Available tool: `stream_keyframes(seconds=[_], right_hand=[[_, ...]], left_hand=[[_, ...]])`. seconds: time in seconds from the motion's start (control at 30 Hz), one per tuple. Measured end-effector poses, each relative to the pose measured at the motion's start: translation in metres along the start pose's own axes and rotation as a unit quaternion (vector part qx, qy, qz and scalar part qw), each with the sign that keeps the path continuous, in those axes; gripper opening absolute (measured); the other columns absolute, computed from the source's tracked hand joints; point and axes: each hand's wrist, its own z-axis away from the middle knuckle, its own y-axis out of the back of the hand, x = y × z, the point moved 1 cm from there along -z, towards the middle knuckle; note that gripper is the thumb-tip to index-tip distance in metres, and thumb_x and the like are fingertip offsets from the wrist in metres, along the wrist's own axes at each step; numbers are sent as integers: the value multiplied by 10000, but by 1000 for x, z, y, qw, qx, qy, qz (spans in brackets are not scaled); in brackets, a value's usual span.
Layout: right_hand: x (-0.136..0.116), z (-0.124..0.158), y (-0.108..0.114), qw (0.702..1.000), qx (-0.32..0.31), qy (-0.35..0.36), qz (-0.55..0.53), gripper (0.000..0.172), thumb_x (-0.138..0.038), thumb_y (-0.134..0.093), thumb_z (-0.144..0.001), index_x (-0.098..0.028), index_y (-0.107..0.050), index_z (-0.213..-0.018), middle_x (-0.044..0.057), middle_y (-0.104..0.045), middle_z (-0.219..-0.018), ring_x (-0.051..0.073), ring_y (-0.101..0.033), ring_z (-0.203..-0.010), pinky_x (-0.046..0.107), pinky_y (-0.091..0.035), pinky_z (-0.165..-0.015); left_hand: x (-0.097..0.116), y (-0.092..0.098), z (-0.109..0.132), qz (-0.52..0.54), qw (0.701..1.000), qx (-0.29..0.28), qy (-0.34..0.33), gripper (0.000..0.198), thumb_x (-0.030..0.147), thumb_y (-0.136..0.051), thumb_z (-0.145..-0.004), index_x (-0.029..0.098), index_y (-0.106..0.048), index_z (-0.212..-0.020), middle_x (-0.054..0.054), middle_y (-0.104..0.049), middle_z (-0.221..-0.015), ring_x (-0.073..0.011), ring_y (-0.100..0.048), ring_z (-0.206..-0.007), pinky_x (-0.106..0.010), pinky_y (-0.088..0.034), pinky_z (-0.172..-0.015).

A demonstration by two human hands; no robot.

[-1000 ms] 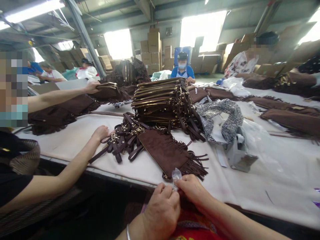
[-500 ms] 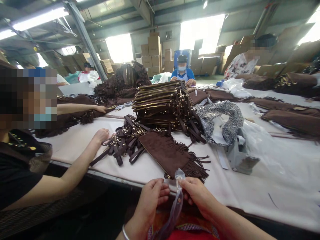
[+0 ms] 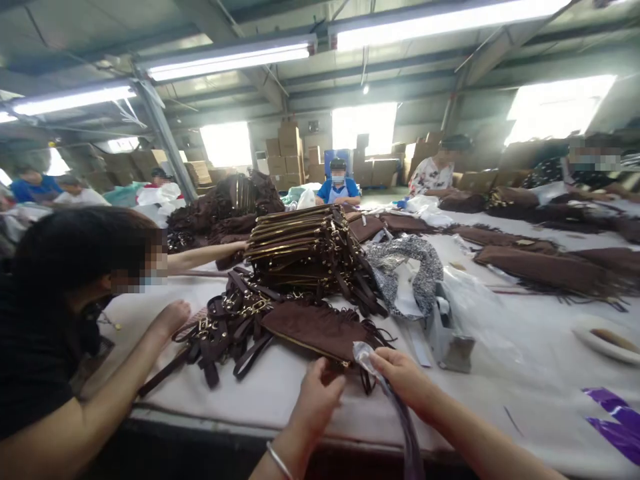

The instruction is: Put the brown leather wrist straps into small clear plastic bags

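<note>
My right hand [image 3: 400, 375] is closed around the upper end of a strap in a clear plastic sleeve [image 3: 399, 410], which hangs down past the table's front edge. Beside it, my left hand [image 3: 320, 395] has bent fingers with a gap between them. Its fingertips are at the front edge of a dark brown fringed pouch [image 3: 315, 327]; whether they touch it is unclear. The pouch lies with its gold zipper toward me. Loose brown straps with gold clasps [image 3: 235, 317] are heaped to the left of it.
Behind the pouch rises a stack of zipped brown pouches [image 3: 293, 247], which a co-worker at left [image 3: 45, 360] reaches toward. A speckled cloth [image 3: 425, 263], a grey box [image 3: 453, 347] and clear plastic [image 3: 505, 333] lie to the right. Other people sit around the table.
Both hands have moved forward over the table, the right one carrying the sleeved strap. The left hand is now nearer the pouch's zipper edge. The co-worker at left leans in farther toward the stack.
</note>
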Motion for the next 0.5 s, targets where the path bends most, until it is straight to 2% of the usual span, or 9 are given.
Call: stream_keyframes(seconds=[0.1,0.17,0.2,0.27,0.33,0.4,0.47,0.5], right_hand=[[2,-10,4,991,40,73,106,405,-472,-411,-898,-198,-427,-600,-45,-424,-557,107,-411,-552,222,-333,-528],[5,-16,3,982,79,90,147,403,-427,-411,-912,-190,-451,-588,-33,-460,-570,115,-441,-584,229,-342,-565],[6,-18,2,978,99,93,160,392,-408,-415,-917,-185,-479,-600,-21,-494,-592,123,-463,-609,237,-350,-593],[11,-20,0,967,129,103,192,344,-364,-422,-924,-178,-552,-666,16,-574,-676,148,-514,-678,263,-373,-672],[17,-18,-4,951,139,116,252,275,-313,-434,-921,-180,-613,-759,59,-636,-791,180,-561,-763,294,-394,-746],[25,-12,-7,928,138,121,324,195,-283,-485,-892,-192,-645,-828,85,-661,-880,214,-588,-834,319,-416,-781],[32,-4,-7,909,160,126,364,142,-267,-552,-841,-204,-656,-914,100,-665,-976,248,-595,-914,346,-435,-820],[34,1,-7,904,179,134,363,171,-263,-576,-818,-208,-654,-960,107,-659,-1023,261,-590,-957,361,-437,-850]], left_hand=[[8,-4,-5,-152,981,20,-118,207,314,-683,-730,181,-726,-883,-87,-648,-950,-232,-583,-928,-330,-447,-870],[16,-6,-10,-174,974,2,-148,193,372,-655,-777,195,-711,-826,-65,-659,-833,-211,-596,-834,-300,-450,-787],[19,-8,-13,-165,977,-10,-133,228,414,-630,-801,195,-685,-774,-42,-639,-723,-187,-586,-720,-276,-445,-685],[24,-11,-18,-100,994,-34,-40,347,513,-573,-829,196,-605,-691,28,-503,-512,-127,-459,-467,-238,-351,-483],[22,-14,-20,18,993,-61,102,382,557,-576,-818,190,-575,-714,74,-421,-467,-85,-353,-369,-210,-274,-411],[13,-17,-19,138,962,-92,218,331,488,-656,-792,162,-597,-786,50,-512,-537,-83,-441,-400,-205,-339,-432],[-1,-20,-18,226,928,-114,274,237,341,-722,-763,130,-617,-789,-36,-638,-662,-138,-606,-548,-249,-462,-541],[-8,-23,-18,262,914,-122,283,185,274,-730,-751,124,-625,-772,-80,-679,-723,-179,-661,-643,-284,-505,-622]])
